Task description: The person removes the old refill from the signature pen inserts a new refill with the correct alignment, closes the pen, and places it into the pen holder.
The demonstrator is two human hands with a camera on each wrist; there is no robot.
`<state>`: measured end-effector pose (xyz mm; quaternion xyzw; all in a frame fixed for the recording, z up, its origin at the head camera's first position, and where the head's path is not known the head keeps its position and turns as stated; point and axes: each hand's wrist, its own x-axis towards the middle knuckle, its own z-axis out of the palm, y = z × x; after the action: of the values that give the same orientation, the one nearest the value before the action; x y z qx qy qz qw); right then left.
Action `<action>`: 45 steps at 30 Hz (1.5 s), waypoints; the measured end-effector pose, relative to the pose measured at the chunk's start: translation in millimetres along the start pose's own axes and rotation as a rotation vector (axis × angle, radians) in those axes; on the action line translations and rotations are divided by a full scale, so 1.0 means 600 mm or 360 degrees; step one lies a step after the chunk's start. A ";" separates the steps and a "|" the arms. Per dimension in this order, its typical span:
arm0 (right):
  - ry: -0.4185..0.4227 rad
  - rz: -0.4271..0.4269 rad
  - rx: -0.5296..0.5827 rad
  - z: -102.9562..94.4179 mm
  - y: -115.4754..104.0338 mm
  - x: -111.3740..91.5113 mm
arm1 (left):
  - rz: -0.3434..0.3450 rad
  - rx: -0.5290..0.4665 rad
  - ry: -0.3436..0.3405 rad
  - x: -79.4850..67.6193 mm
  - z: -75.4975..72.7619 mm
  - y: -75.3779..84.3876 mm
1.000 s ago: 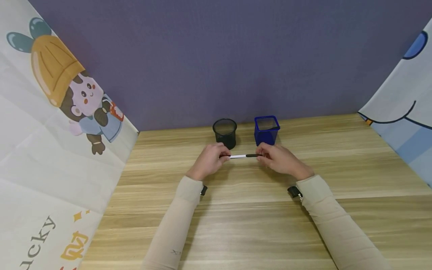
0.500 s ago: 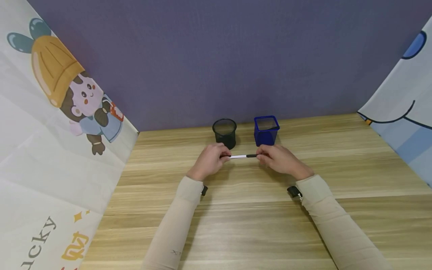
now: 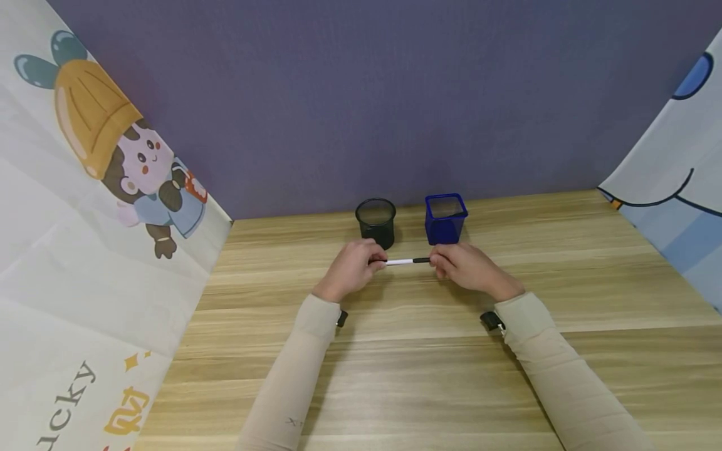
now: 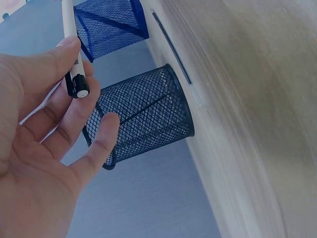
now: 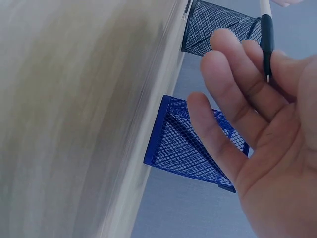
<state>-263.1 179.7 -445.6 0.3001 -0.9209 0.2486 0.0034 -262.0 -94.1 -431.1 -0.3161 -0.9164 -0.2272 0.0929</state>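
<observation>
A white ballpoint pen (image 3: 399, 262) with a black grip is held level between the two hands. My left hand (image 3: 351, 266) pinches its clip end between thumb and fingers; in the left wrist view the black clip and end of the pen (image 4: 78, 85) stick out past the thumb. My right hand (image 3: 469, 268) holds the black grip end, and the right wrist view shows the bare tip of the pen (image 5: 267, 54) beside the thumb. The other right fingers are loosely bent. Just behind the hands stand a black round mesh pen cup (image 3: 376, 227) and a blue square one (image 3: 445, 219).
In the left wrist view a thin dark stick (image 4: 171, 47) with a pale end shows against the wooden table (image 3: 406, 376); I cannot tell what it is. A purple-grey panel (image 3: 383, 113) rises behind the cups. Printed sheets flank the table on both sides.
My right fingertips have shifted slightly and cover more of the pen's black end. Left hand, pen and cups stay almost where they were.
</observation>
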 end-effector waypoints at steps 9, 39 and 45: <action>-0.0023 0.0043 0.0013 0.005 0.002 0.001 | -0.0014 -0.0007 -0.0013 -0.001 -0.002 0.001; 0.0020 0.0072 0.0078 -0.008 -0.006 -0.004 | -0.0020 -0.0027 0.0010 -0.001 -0.002 -0.007; 0.0020 0.0058 0.0077 -0.007 -0.005 -0.003 | -0.0014 -0.0023 0.0007 0.000 -0.002 -0.007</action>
<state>-260.4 180.4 -440.5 0.2816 -0.9200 0.2726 -0.0026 -264.6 -97.8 -431.5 -0.3124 -0.9159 -0.2350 0.0917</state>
